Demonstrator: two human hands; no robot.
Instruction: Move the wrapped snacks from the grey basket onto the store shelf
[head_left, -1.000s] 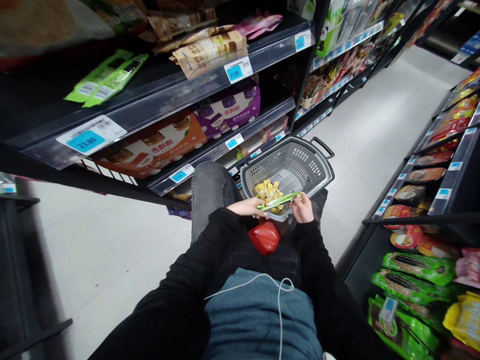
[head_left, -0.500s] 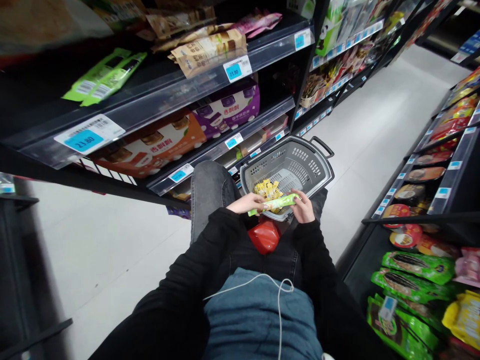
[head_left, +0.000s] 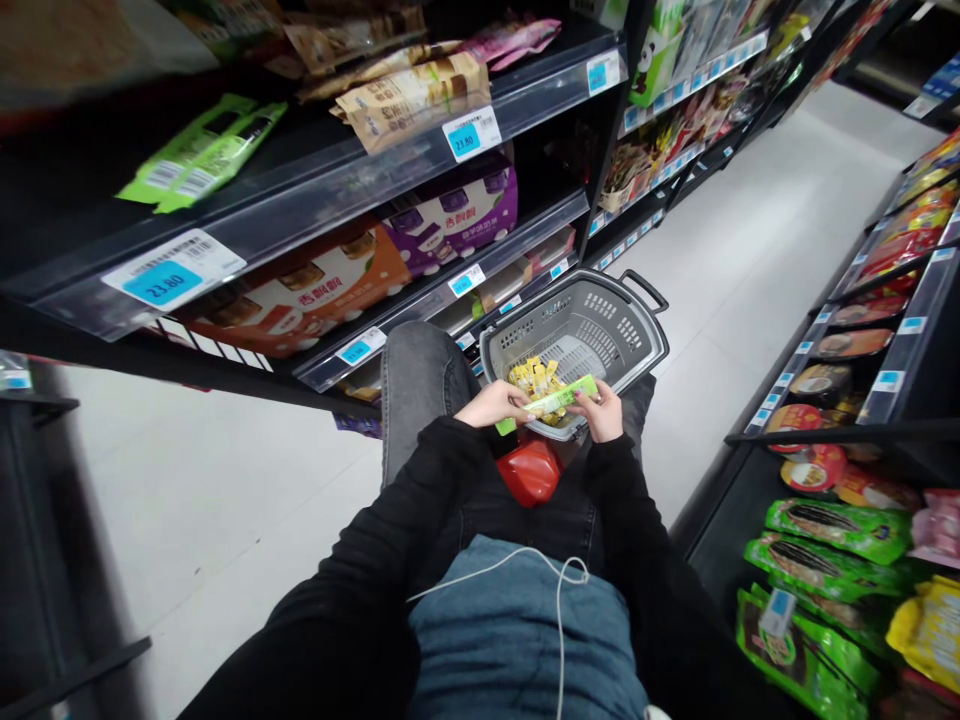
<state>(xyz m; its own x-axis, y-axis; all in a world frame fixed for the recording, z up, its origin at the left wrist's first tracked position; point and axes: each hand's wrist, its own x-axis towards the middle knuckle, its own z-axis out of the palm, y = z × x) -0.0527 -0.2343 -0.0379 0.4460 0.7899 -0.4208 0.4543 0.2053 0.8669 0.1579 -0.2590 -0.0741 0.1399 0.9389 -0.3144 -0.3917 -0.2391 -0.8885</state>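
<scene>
Moved: green packet (head_left: pixel 559 398), turned slightly
Basket (head_left: pixel 616 368): one, gray
Hands: two, left hand (head_left: pixel 492 404) and right hand (head_left: pixel 604 412) each holding one end of the green packet
Green packet: one, over the basket's near side
Yellow packets (head_left: pixel 535 374): several inside, count unclear

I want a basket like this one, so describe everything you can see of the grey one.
The grey basket looks like plastic, with slotted walls and base and a dark handle at its far end. It sits open side up by the person's knees. Small yellow packets lie inside, toward the near end. The left hand and right hand hold a green packet above that end; whether they touch the rim is unclear.
</scene>
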